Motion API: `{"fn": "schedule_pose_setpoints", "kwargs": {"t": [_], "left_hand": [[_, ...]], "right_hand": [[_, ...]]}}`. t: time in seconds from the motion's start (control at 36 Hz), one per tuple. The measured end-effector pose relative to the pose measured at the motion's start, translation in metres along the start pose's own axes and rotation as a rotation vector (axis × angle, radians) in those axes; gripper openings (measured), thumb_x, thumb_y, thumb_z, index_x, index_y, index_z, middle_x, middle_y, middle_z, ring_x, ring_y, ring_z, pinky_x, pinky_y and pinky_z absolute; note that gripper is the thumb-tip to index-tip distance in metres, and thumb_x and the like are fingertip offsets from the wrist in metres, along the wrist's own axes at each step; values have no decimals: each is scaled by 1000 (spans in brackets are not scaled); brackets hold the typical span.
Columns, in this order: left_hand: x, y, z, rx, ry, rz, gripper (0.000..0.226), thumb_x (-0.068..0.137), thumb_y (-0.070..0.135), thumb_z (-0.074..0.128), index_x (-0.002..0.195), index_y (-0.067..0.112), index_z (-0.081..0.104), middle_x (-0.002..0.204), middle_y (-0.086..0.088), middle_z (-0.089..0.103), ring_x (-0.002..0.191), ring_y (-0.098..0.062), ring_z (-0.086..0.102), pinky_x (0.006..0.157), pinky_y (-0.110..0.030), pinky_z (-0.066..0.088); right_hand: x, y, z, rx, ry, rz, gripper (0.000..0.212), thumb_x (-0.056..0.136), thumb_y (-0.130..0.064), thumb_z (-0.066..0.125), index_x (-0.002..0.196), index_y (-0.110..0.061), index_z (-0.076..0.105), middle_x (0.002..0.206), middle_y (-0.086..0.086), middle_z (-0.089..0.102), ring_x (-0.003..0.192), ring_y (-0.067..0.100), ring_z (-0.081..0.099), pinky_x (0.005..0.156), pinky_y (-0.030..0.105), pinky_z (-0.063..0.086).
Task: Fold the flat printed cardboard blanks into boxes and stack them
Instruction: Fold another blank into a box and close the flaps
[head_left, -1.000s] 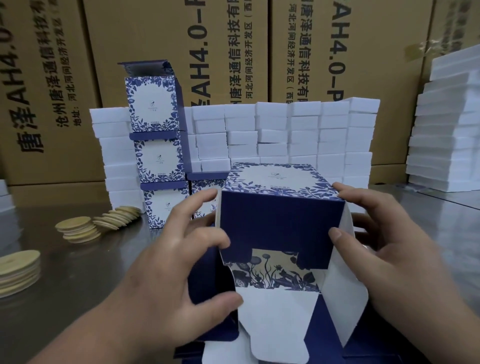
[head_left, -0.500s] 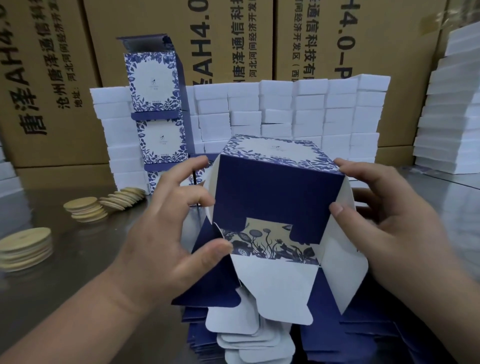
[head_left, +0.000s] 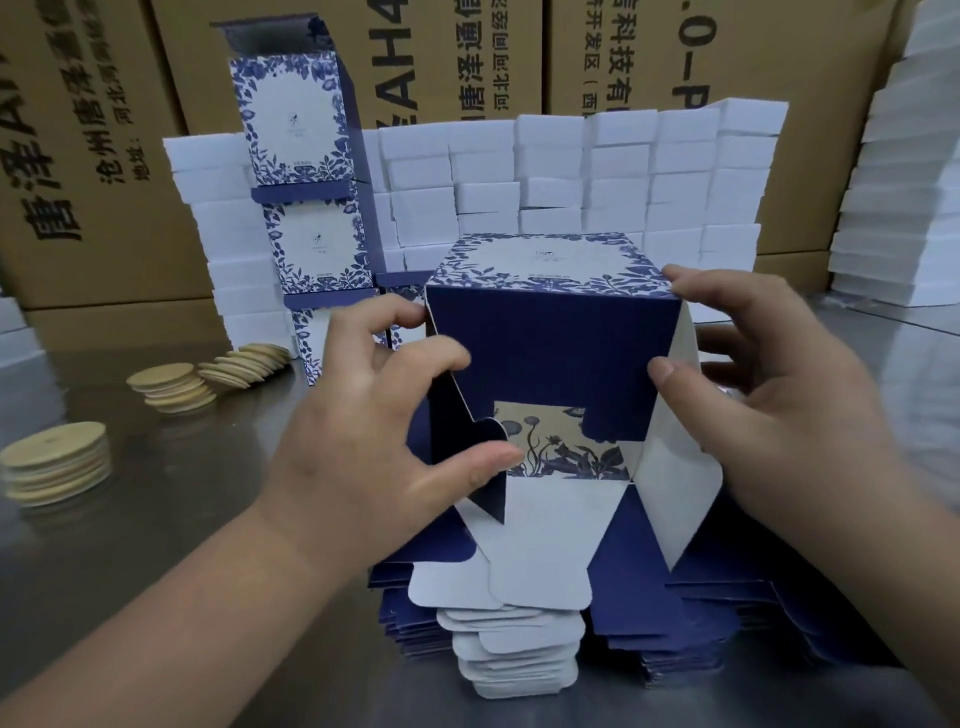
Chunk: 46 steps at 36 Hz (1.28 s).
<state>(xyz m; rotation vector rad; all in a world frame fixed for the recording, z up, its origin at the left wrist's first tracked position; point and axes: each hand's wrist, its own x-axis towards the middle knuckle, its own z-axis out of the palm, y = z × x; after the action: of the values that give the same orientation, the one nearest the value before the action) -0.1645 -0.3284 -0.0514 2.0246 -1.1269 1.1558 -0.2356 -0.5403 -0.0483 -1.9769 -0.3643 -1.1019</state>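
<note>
Above the pile of flat blanks (head_left: 691, 610) on the surface (head_left: 156, 530), half-folded box (head_left: 550, 353) gripped from both sides. Left hand (head_left: 374, 447) pinching the navy side flap between thumb and curled fingers. Right hand (head_left: 779, 400) clasping the top right corner, lower fingers hidden behind a white flap. Behind, stack of finished boxes (head_left: 311, 244), lowest partly blocked.

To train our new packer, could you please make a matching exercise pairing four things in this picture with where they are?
Things: 1 half-folded box; 2 flat blanks; 3 finished boxes; 4 wooden discs.
Places: A stacked in a tower, back left; B held by the left hand and right hand; C piled low, beneath the hands; D small piles, far left.
Pairs: 1-B; 2-C; 3-A; 4-D.
</note>
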Motion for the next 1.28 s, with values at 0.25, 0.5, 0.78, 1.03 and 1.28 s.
{"fn": "schedule_pose_setpoints", "kwargs": {"t": [0.25,0.5,0.78,1.03,1.28], "left_hand": [[-3,-9,5,-43,22,37,38,72,40,61,97,19,43,121,-8,30,77,-9,42,78,-19,40],[-8,-9,11,-39,-51,10,45,73,31,67,112,24,46,139,-8,17,120,-17,41,104,-4,19],[-8,-9,10,-36,-35,-43,25,70,13,72,91,15,59,135,-6,25,110,-6,49,87,-16,41],[-10,-12,13,-107,-217,1,24,64,38,72,79,20,68,151,2,5,134,13,10,105,-9,22],[-9,-8,9,-137,-281,5,42,61,49,69,99,38,54,156,-2,-2,137,-2,17,103,-21,31]], "right_hand": [[0,-2,0,4,-11,19,42,77,-29,57,94,-66,47,113,-45,51,101,-9,57,75,9,46],[-4,3,-2,87,-107,43,48,84,-42,34,130,-52,42,127,-28,54,115,-1,54,94,25,44],[-3,-4,0,-34,-354,183,86,66,-36,50,119,-77,-4,113,-63,28,111,-23,42,80,23,51],[-2,3,3,-64,-389,196,79,67,-49,60,132,-63,16,114,-49,47,100,-17,54,87,30,47],[-5,5,7,-42,-261,233,77,67,-45,59,132,-62,21,108,-46,51,87,-9,63,76,24,52]]}}
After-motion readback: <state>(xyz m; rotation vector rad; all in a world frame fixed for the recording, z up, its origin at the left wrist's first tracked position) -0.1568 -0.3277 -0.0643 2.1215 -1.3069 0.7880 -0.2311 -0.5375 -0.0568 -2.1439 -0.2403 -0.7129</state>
